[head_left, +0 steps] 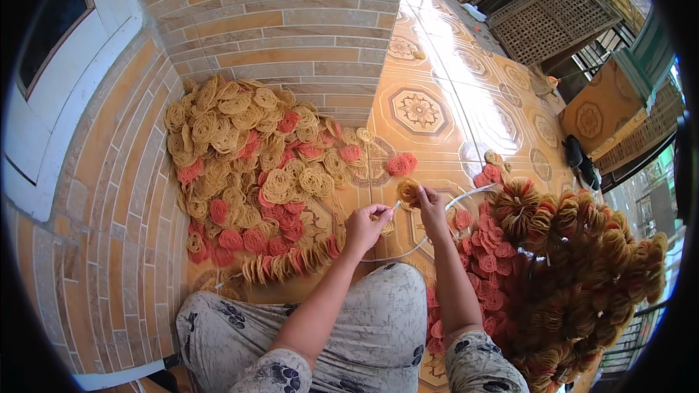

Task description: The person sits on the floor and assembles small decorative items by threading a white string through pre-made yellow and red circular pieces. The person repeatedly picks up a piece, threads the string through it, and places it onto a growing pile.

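Many loose tan and red coiled discs (247, 153) lie heaped on the tiled floor (437, 65) against the brick wall at the left, so by the look of it a large share is not yet strung. Just below that heap a short strung row of discs (291, 262) runs toward the left hand (364, 227), whose grip is pinched on a thin white cord (397, 205). Close beside it, the right hand (432, 207) pinches a single tan disc (408, 191) at the cord's end, the two hands nearly touching. The cord loops on over the floor to the right. Farther right, thick finished strings of discs (575, 262) are piled by the person's knee, a mass that seems comparable to the loose heap. My judgement: roughly midway, with much threading left.
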Demonstrator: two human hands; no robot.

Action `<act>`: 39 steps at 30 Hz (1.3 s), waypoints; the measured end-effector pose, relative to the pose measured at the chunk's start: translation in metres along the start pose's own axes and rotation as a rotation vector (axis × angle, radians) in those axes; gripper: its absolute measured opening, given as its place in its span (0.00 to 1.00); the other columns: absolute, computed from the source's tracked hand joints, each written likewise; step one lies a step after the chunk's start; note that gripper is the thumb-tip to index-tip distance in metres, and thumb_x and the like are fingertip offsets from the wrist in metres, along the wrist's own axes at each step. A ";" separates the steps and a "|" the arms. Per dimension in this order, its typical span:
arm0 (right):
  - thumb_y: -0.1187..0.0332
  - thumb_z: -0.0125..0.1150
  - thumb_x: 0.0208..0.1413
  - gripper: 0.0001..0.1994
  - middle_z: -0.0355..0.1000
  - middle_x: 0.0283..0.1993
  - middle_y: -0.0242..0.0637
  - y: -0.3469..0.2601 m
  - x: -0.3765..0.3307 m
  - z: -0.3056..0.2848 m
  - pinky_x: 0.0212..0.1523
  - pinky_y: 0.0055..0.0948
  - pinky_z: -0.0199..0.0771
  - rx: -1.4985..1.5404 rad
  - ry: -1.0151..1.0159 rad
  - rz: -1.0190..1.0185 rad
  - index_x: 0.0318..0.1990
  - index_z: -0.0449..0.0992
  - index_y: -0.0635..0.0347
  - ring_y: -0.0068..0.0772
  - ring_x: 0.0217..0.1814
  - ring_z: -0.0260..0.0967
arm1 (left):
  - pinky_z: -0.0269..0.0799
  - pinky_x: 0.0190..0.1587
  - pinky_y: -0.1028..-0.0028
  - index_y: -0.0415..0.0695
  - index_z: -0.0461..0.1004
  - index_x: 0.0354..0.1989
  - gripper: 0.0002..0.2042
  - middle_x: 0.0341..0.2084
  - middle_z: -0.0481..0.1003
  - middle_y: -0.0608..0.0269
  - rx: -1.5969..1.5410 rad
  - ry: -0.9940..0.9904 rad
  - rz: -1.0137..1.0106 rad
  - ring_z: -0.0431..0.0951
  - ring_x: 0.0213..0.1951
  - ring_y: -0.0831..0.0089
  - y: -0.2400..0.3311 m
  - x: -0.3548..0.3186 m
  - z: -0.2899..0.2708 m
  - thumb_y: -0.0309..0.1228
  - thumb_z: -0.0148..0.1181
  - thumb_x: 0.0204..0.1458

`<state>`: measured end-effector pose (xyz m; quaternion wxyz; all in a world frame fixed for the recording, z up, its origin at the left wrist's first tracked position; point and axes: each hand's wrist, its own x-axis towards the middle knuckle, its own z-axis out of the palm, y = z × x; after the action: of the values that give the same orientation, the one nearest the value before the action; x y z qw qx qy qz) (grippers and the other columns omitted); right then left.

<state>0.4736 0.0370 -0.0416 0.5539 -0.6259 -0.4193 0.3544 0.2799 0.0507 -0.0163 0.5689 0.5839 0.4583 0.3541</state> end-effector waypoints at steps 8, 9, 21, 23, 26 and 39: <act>0.67 0.49 0.65 0.14 0.75 0.36 0.32 -0.045 -0.038 0.016 0.42 0.21 0.71 -0.004 -0.074 -0.083 0.45 0.75 0.70 0.18 0.38 0.70 | 0.71 0.35 0.81 0.37 0.79 0.37 0.10 0.26 0.79 0.65 -0.092 -0.038 -0.094 0.76 0.30 0.82 0.001 0.000 0.008 0.32 0.62 0.53; 0.67 0.49 0.65 0.14 0.76 0.36 0.32 -0.047 -0.040 0.018 0.42 0.21 0.70 -0.036 -0.068 -0.110 0.45 0.75 0.71 0.18 0.39 0.70 | 0.71 0.34 0.81 0.37 0.79 0.37 0.10 0.26 0.79 0.65 -0.101 -0.038 -0.079 0.76 0.29 0.82 0.000 0.000 0.008 0.31 0.62 0.53; 0.67 0.53 0.63 0.13 0.77 0.38 0.37 -0.056 -0.052 0.012 0.45 0.23 0.71 0.003 -0.152 -0.026 0.46 0.75 0.71 0.22 0.43 0.72 | 0.72 0.28 0.81 0.35 0.78 0.39 0.10 0.28 0.78 0.66 -0.177 -0.061 -0.121 0.75 0.27 0.83 -0.005 0.000 0.009 0.30 0.60 0.55; 0.67 0.53 0.63 0.14 0.77 0.38 0.37 -0.058 -0.051 0.011 0.46 0.23 0.71 0.022 -0.158 -0.012 0.46 0.76 0.71 0.22 0.43 0.72 | 0.72 0.27 0.81 0.36 0.78 0.39 0.10 0.28 0.78 0.66 -0.177 -0.088 -0.123 0.75 0.26 0.83 -0.006 0.000 0.009 0.30 0.60 0.55; 0.68 0.55 0.62 0.13 0.77 0.38 0.38 -0.062 -0.048 0.008 0.45 0.23 0.72 0.048 -0.186 0.019 0.45 0.76 0.71 0.22 0.44 0.72 | 0.72 0.25 0.82 0.37 0.78 0.39 0.09 0.27 0.78 0.66 -0.070 -0.133 -0.137 0.75 0.26 0.84 -0.009 0.001 0.007 0.30 0.60 0.55; 0.80 0.59 0.55 0.06 0.72 0.32 0.35 -0.053 -0.042 0.012 0.41 0.21 0.71 -0.059 -0.142 -0.142 0.36 0.67 0.65 0.22 0.38 0.72 | 0.71 0.29 0.77 0.38 0.76 0.44 0.14 0.26 0.78 0.64 0.114 0.117 0.175 0.78 0.29 0.78 -0.005 0.004 0.010 0.36 0.59 0.56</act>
<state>0.4387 0.0050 0.0080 0.5279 -0.5841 -0.5108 0.3453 0.2897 0.0511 -0.0227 0.4740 0.6314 0.4573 0.4093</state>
